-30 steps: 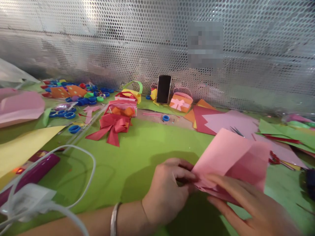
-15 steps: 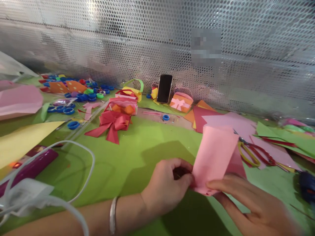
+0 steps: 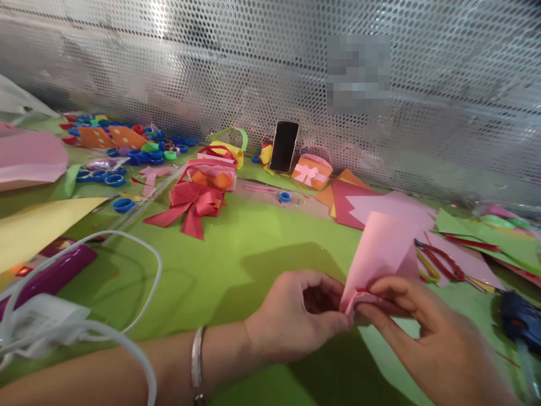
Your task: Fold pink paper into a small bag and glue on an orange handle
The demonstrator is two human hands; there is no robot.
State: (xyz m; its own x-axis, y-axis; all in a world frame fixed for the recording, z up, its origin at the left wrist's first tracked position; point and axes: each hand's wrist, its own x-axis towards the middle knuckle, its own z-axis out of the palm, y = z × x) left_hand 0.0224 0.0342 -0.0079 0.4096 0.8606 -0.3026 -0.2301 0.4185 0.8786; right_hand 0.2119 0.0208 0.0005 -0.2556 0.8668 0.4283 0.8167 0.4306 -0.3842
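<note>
A folded piece of pink paper [image 3: 376, 251] stands tilted above the green table, held at its lower end by both hands. My left hand [image 3: 302, 316] pinches its lower left corner between thumb and fingers. With thumb and forefinger, my right hand [image 3: 426, 332] grips the folded lower edge on the right. Part of the paper is hidden behind the right fingers. Just behind it lie larger pink sheets [image 3: 393, 204] and scissors with red and yellow handles [image 3: 443, 259].
A red paper bow [image 3: 196, 203] and small paper bags [image 3: 313, 169] stand farther back near a propped phone [image 3: 284, 146]. Blue rings [image 3: 123, 204] lie at left. A white cable [image 3: 158, 270] loops by the left forearm; a dark blue tool [image 3: 519, 316] lies at right.
My right hand has shifted its grip, with fingers now over the paper's lower edge, which is bent up more. The paper has tipped to the right. The view has shifted slightly.
</note>
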